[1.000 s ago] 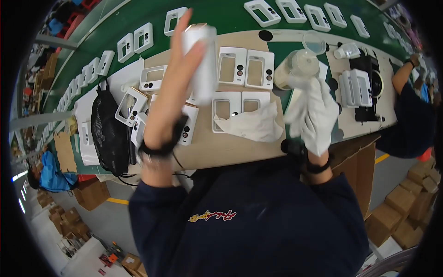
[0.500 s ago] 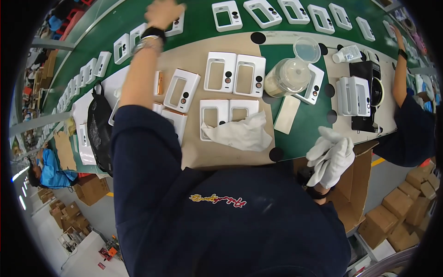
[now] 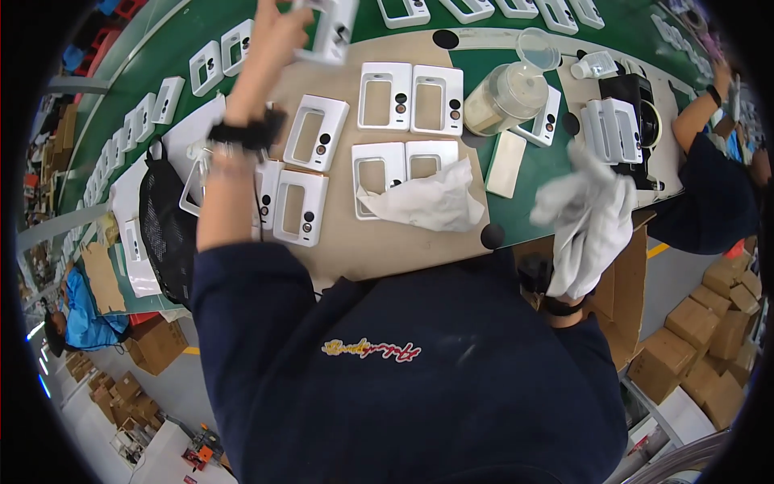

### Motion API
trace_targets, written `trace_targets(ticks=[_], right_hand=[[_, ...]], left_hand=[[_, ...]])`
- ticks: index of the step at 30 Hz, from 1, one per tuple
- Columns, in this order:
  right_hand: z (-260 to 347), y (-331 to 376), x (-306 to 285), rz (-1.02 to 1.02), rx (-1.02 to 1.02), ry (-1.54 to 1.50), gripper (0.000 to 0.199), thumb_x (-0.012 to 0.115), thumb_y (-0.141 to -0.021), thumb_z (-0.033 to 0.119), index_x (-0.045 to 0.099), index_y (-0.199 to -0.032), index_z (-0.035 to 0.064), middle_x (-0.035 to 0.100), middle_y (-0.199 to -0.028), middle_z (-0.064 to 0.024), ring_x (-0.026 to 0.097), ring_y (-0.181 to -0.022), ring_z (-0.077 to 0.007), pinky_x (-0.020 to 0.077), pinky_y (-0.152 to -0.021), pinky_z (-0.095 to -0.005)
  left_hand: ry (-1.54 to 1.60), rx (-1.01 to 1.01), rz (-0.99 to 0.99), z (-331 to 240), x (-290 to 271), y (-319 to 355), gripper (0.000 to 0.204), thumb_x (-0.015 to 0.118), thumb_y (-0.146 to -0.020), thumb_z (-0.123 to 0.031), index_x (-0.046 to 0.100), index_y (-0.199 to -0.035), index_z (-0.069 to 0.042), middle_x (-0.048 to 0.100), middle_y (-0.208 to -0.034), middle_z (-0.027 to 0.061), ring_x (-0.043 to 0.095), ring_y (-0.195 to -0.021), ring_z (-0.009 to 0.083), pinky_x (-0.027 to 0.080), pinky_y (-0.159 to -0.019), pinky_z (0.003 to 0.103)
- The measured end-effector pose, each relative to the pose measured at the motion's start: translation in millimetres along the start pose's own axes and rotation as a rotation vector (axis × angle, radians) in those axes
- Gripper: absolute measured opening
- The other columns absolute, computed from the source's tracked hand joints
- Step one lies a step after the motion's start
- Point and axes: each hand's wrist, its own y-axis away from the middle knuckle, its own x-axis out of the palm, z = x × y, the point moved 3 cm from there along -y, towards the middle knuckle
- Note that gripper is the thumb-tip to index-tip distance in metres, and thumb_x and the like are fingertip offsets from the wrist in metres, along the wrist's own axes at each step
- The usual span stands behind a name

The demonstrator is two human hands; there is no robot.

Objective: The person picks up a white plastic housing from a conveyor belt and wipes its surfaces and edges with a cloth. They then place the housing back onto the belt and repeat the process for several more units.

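Frame of white rectangular plastic (image 3: 343,32), held up

The bare left hand (image 3: 272,36) appeared to pinch its left side above the long green surface (image 3: 181,47). The white-gloved right hand (image 3: 586,226) blurred near the beige tabletop (image 3: 363,250), its grip impossible to tell. Handling the frame seemed the step underway; the next move seemed to call for steady fingers.

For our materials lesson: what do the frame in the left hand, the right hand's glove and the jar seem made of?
Frame: probably plastic; smooth white surface with rounded corners.
Glove: matte fabric, perhaps cotton; soft creases show.
Jar: clear, glossy plastic or glass; pale contents show through.
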Motion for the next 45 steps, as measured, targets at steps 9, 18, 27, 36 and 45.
trace_targets(ticks=[9,18,27,36,45], right_hand=[[20,-43,123,0.558,-0.555,0.272,0.028,0.045,-0.081,0.009,0.051,-0.106,-0.0013,0.057,-0.099,-0.0085,0.056,-0.076,-0.0155,0.0449,-0.07,-0.0272],[-7,-7,120,0.405,0.6,-0.905,0.036,0.045,-0.083,0.029,0.05,-0.1,-0.003,0.056,-0.081,-0.0159,0.056,-0.075,-0.0262,0.046,-0.063,-0.0317],[15,20,116,-0.123,0.426,-0.874,0.035,0.036,-0.087,0.029,0.047,-0.103,-0.0005,0.052,-0.095,-0.0143,0.055,-0.082,-0.0206,0.0473,-0.065,-0.0288],[5,16,93,-0.05,0.202,-0.602,0.032,0.038,-0.086,0.021,0.047,-0.106,-0.0016,0.054,-0.094,-0.0114,0.055,-0.079,-0.0162,0.0474,-0.065,-0.027],[7,10,82,0.27,-0.063,-0.25,0.031,0.045,-0.082,0.009,0.046,-0.11,-0.0043,0.058,-0.086,-0.0076,0.055,-0.072,-0.0116,0.0472,-0.065,-0.0255]], left_hand=[[0.293,-0.104,0.344,-55,41,164,0.051,0.045,-0.068,-0.003,0.028,-0.117,-0.001,0.046,-0.064,0.0024,0.042,-0.049,0.0093,0.034,-0.045,0.02],[0.525,-0.141,0.313,-76,28,187,0.059,0.044,-0.064,0.002,0.024,-0.119,-0.002,0.047,-0.066,0.0058,0.04,-0.045,0.0092,0.034,-0.046,0.02],[0.806,0.21,-0.376,-64,60,180,0.054,0.044,-0.067,0.001,0.024,-0.117,-0.001,0.046,-0.08,0.0085,0.043,-0.057,0.0089,0.035,-0.052,0.019],[0.339,0.488,-0.241,-74,54,211,0.055,0.044,-0.067,0.002,0.022,-0.117,-0.003,0.044,-0.075,0.0073,0.041,-0.054,0.0107,0.033,-0.049,0.02],[0.901,-0.266,0.184,-52,42,195,0.043,0.035,-0.072,0.001,0.029,-0.114,-0.006,0.045,-0.065,0.0053,0.04,-0.048,0.0118,0.035,-0.047,0.023]])
